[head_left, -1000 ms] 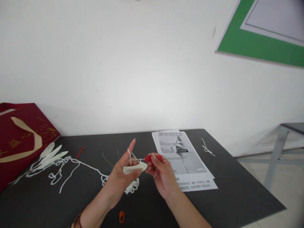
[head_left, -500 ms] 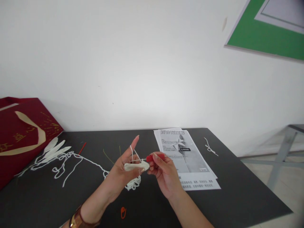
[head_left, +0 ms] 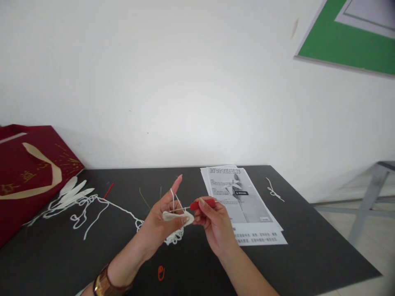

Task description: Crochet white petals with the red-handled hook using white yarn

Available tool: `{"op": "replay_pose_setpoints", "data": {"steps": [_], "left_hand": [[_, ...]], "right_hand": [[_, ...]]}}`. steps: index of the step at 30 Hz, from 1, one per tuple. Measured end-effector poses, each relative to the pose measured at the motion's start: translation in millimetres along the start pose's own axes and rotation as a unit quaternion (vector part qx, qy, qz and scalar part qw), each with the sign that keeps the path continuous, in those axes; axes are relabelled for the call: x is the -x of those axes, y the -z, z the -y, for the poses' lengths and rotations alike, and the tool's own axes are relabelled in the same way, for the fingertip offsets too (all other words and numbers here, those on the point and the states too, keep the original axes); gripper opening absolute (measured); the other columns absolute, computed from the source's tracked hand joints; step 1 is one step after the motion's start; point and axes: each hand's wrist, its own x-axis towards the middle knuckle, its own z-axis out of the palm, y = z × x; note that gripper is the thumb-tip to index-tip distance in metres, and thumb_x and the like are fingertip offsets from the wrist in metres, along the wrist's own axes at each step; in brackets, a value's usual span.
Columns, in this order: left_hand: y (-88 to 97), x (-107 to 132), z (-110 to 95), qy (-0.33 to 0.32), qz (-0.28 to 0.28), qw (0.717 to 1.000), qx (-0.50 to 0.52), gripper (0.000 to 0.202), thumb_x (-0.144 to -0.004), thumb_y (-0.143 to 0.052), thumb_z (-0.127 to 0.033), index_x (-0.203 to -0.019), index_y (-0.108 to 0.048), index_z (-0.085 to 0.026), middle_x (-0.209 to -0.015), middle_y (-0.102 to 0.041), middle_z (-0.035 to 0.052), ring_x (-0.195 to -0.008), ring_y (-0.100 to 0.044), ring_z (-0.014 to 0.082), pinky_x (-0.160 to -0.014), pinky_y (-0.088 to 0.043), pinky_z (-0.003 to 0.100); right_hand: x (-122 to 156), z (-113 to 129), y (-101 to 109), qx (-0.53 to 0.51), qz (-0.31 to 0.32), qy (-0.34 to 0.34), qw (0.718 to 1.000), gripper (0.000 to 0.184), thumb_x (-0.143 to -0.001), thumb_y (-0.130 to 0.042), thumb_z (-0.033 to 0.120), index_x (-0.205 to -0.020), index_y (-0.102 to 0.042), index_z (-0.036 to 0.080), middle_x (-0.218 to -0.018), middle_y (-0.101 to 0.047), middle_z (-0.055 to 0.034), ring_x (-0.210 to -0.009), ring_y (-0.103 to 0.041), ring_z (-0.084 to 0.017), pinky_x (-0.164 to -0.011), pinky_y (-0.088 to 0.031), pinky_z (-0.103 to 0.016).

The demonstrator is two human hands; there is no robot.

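Observation:
My left hand [head_left: 160, 224] pinches a small white crocheted piece [head_left: 187, 218] between thumb and fingers. White yarn [head_left: 173, 199] loops over its raised index finger and runs down to the piece. My right hand [head_left: 214, 222] grips the red handle of a crochet hook [head_left: 202, 204], whose thin shaft points left across the top of the crocheted piece. Just where the hook tip sits among the stitches is too small to tell. Below my left hand, a bundle of loose white yarn [head_left: 175, 237] lies on the black table [head_left: 191, 267].
At the left, a dark red bag [head_left: 27, 164] leans by white leaf-shaped pieces [head_left: 72, 192], tangled yarn and a red stick [head_left: 108, 190]. An orange stitch marker [head_left: 161, 272] lies in front. Printed sheets [head_left: 256, 226] and a yarn scrap [head_left: 273, 191] are to the right.
The view has shifted slightly. The hook has drawn back a little to the right, so more of its shaft shows between the handle and the crocheted piece. Both hands keep their hold.

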Motion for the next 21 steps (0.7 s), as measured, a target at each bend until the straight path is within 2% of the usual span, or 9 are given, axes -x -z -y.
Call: {"op": "replay_pose_setpoints", "data": {"steps": [3,7,12,16,18,19,20,21], "left_hand": [[2.2,0,-2,0.004,0.014,1.0,-0.001,0.092,-0.071,-0.076,-0.019,-0.147,-0.028,-0.038,-0.061,-0.045,-0.0086,-0.051,-0.032,0.0063,-0.049,-0.023,0.022],[4.3,0,-5,0.006,0.0,1.0,0.003,0.093,-0.07,-0.077,-0.02,-0.147,-0.029,-0.038,-0.063,-0.047,-0.008,-0.052,-0.034,0.007,-0.05,-0.025,0.022],[3.2,0,-6,-0.011,-0.012,0.999,-0.031,0.091,-0.071,-0.075,-0.022,-0.148,-0.029,-0.035,-0.062,-0.047,-0.0079,-0.051,-0.032,0.0072,-0.049,-0.024,0.022],[0.4,-1,-2,-0.038,-0.062,0.994,-0.078,0.091,-0.071,-0.074,-0.022,-0.149,-0.028,-0.028,-0.061,-0.046,-0.0087,-0.05,-0.032,0.007,-0.048,-0.025,0.021],[-0.7,-2,0,-0.041,-0.086,0.992,-0.088,0.092,-0.07,-0.074,-0.022,-0.149,-0.028,-0.026,-0.059,-0.045,-0.0094,-0.049,-0.032,0.0069,-0.047,-0.025,0.021],[-1.1,-3,2,-0.04,-0.093,0.991,-0.089,0.092,-0.07,-0.074,-0.021,-0.149,-0.027,-0.024,-0.058,-0.045,-0.0099,-0.049,-0.032,0.0068,-0.047,-0.025,0.021],[-1.4,-4,3,-0.038,-0.096,0.991,-0.084,0.092,-0.07,-0.074,-0.021,-0.149,-0.027,-0.023,-0.057,-0.044,-0.0104,-0.049,-0.031,0.0067,-0.047,-0.024,0.021],[-1.7,-4,4,-0.036,-0.097,0.992,-0.071,0.093,-0.07,-0.075,-0.02,-0.15,-0.026,-0.021,-0.056,-0.043,-0.0108,-0.049,-0.031,0.0066,-0.048,-0.024,0.02]], "right_hand": [[0,1,0,-0.004,0.0,-0.011,1.0,0.022,-0.067,-0.083,0.03,-0.074,-0.071,0.013,-0.058,-0.068,-0.0006,-0.045,-0.056,-0.007,-0.046,-0.053,-0.018],[0,4,-1,-0.006,0.002,-0.009,1.0,0.022,-0.067,-0.083,0.031,-0.075,-0.072,0.013,-0.058,-0.068,-0.0003,-0.045,-0.056,-0.007,-0.046,-0.054,-0.018],[2,6,0,0.033,0.0,0.036,0.999,0.02,-0.071,-0.08,0.032,-0.077,-0.072,0.014,-0.06,-0.068,-0.0005,-0.048,-0.059,-0.008,-0.048,-0.054,-0.019],[5,5,0,0.114,-0.009,0.105,0.988,0.016,-0.077,-0.075,0.031,-0.08,-0.072,0.016,-0.063,-0.07,-0.0013,-0.051,-0.061,-0.01,-0.05,-0.055,-0.021],[8,3,2,0.195,-0.011,0.178,0.964,0.011,-0.082,-0.07,0.029,-0.082,-0.073,0.018,-0.067,-0.071,-0.0023,-0.053,-0.063,-0.012,-0.051,-0.056,-0.023],[10,1,3,0.248,-0.004,0.228,0.941,0.009,-0.083,-0.068,0.026,-0.084,-0.073,0.019,-0.07,-0.072,-0.0029,-0.056,-0.065,-0.014,-0.053,-0.057,-0.024],[11,-1,5,0.307,0.014,0.287,0.907,0.009,-0.084,-0.066,0.022,-0.089,-0.073,0.021,-0.074,-0.073,-0.0038,-0.06,-0.067,-0.015,-0.056,-0.058,-0.026],[13,-3,7,0.366,0.04,0.349,0.862,0.015,-0.085,-0.064,0.017,-0.095,-0.073,0.022,-0.079,-0.074,-0.005,-0.066,-0.068,-0.017,-0.06,-0.059,-0.028]]}}
